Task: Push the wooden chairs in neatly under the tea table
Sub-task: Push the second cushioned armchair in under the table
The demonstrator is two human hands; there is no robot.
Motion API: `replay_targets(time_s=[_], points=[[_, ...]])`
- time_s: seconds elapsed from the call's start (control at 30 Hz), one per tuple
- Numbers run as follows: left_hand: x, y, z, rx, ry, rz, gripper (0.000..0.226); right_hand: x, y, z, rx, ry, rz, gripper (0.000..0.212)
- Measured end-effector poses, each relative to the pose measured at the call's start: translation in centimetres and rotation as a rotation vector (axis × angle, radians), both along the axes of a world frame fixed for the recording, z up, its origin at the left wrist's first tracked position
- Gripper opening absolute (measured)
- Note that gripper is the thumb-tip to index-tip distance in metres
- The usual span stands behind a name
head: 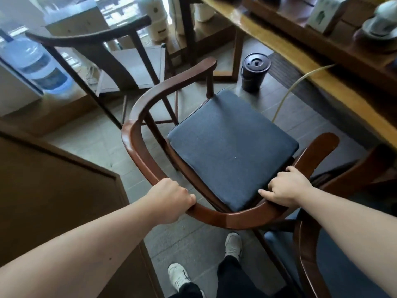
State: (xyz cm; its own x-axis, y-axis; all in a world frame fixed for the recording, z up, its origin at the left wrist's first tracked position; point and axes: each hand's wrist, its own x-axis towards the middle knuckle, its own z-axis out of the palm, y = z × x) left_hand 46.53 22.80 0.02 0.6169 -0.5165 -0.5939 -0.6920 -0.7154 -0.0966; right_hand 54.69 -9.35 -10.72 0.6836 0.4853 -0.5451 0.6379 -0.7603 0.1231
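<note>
Nearest, below both hands, the person's shoes (233,244) stand on the tiled floor (193,239), just behind the chair's back. The left hand (171,196) is wrapped shut around the curved back rail of the wooden chair (137,125), fingers folded over the top of the rail. The right hand (285,188) grips the same rail on its other side, with the thumb lying along the inner edge next to the blue seat cushion (232,147); the two hands sit well apart, one at each end of the rail's rear bend. Below the right forearm the arm of a second chair (307,254) shows, close beside the held one.

Ahead of the hands the held chair stands out on the open floor, turned at a slant to the tea table (322,87), whose long edge runs beyond and to the right of the right hand. The seat is not yet under the tabletop. Past the cushion a dark lidded bin (254,72) stands on the floor near the table, and a pale hose (300,84) hangs from the table edge. Further off, beyond the left hand, a darker chair (92,39) stands.

This looks like the step of taking hold and aiming the chair. The next move seems to call for swinging the front square to the table edge, then pushing evenly with both hands, minding the hose and bin
</note>
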Motion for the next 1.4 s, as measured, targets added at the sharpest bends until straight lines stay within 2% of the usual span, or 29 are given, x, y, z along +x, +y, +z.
replay_targets(time_s=[0.23, 0.37, 0.43, 0.6, 0.77, 0.97, 1.17, 1.23, 1.3, 1.4], points=[[4.3, -3.1, 0.2, 0.011, 0.002, -0.12, 0.019, 0.8, -3.7, 0.8, -0.009, 0.06, -0.128, 0.064], [6.3, -1.6, 1.2, -0.112, 0.178, -0.103, 0.059, 1.5, -3.6, 2.6, 0.151, 0.038, -0.225, 0.055], [7.8, -0.3, 2.0, -0.211, 0.127, -0.106, 0.067, 1.7, -2.7, 3.8, 0.256, -0.02, -0.271, 0.055], [13.4, 2.9, 2.0, -0.405, -0.066, -0.205, 0.063, 1.1, 2.4, 6.9, 0.489, -0.088, -0.474, 0.05], [18.4, 4.4, 2.4, -0.577, -0.09, -0.271, 0.042, -1.3, 7.6, 9.3, 0.612, -0.134, -0.681, 0.044], [21.6, 6.3, 3.4, -0.657, -0.163, -0.337, 0.037, -4.9, 11.3, 10.9, 0.747, -0.153, -0.934, 0.049], [21.9, 9.7, 1.8, -0.583, -0.047, -0.356, 0.05, -7.9, 14.2, 9.7, 0.811, -0.088, -0.968, 0.049], [22.1, 10.8, 1.3, -0.569, 0.012, -0.333, 0.052, -9.1, 14.7, 9.1, 0.831, -0.076, -1.05, 0.053], [22.7, 12.0, 0.9, -0.568, 0.033, -0.342, 0.06, -9.6, 15.5, 8.8, 0.829, -0.075, -1.152, 0.062], [23.5, 12.6, 0.1, -0.577, 0.068, -0.326, 0.073, -10.2, 16.5, 8.3, 0.847, -0.073, -1.179, 0.084]])
